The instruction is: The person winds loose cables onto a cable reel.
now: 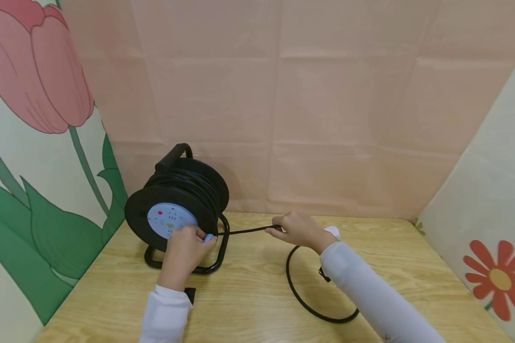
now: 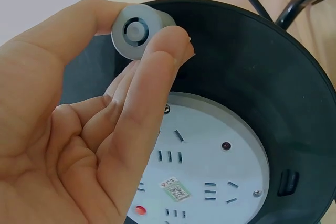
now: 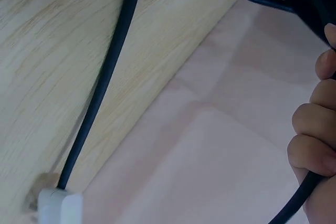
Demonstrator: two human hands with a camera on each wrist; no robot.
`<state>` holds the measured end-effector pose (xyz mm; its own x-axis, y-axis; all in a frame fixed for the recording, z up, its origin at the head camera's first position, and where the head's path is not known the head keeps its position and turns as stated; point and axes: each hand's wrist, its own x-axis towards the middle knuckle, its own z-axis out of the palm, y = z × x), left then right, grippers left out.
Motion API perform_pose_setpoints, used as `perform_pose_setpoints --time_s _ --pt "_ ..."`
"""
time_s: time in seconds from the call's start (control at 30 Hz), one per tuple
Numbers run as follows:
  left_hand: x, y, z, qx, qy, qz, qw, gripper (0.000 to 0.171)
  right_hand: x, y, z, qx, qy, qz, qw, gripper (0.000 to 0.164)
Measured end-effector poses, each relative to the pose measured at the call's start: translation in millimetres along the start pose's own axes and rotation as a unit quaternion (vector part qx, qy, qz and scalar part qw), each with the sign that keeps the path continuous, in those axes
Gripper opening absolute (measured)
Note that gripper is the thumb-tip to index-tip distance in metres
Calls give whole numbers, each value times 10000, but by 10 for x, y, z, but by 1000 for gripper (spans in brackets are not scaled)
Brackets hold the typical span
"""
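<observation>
A black cable reel (image 1: 189, 183) with wound black cable stands at the left on its tubular frame (image 1: 227, 243). Its pale round socket panel (image 2: 194, 166) faces my left hand (image 1: 182, 250). Between thumb and index finger, that hand pinches the grey-blue crank knob (image 2: 137, 30) near the reel's rim; the other fingers are bent below it. To the right, my right hand (image 1: 298, 231) grips the black cable (image 1: 249, 231), with its fingers curled round it. The cable runs fairly straight from the reel to this hand. Its free part loops on the table and bears a white plug (image 3: 60, 207).
The wood-grain table (image 1: 249, 305) meets a pinkish sheet (image 1: 326, 119) at the back. Flower-printed panels (image 1: 64, 200) stand on both sides. A carrying handle (image 1: 173, 155) rises over the reel. The cable loop (image 1: 302, 300) lies below my right forearm.
</observation>
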<state>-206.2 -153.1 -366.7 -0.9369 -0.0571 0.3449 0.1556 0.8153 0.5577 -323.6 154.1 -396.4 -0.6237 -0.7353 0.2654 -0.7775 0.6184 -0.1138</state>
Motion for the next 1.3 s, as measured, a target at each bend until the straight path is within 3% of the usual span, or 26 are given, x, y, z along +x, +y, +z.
perform_pose_setpoints --time_s 0.3,0.43,0.57,0.8,1.03,1.3 --pt "10 -58 25 99 -278 -90 9995 30 -256 317 -80 511 -4 879 9948 38" --pt "10 -67 40 3 -350 -133 9993 29 -302 418 -108 754 -51 1006 9921 42" --pt "15 -60 51 -51 -427 -183 9989 33 -305 553 -267 884 325 1083 9896 43" --pt "42 -80 42 15 -360 -132 9993 42 -373 701 -570 447 721 1115 9901 43" --pt "53 -93 39 42 -460 -235 9987 31 -634 810 -368 227 420 1287 9905 43" --pt "63 -194 34 -102 -961 -607 9935 27 -711 831 -204 723 460 1297 9878 43"
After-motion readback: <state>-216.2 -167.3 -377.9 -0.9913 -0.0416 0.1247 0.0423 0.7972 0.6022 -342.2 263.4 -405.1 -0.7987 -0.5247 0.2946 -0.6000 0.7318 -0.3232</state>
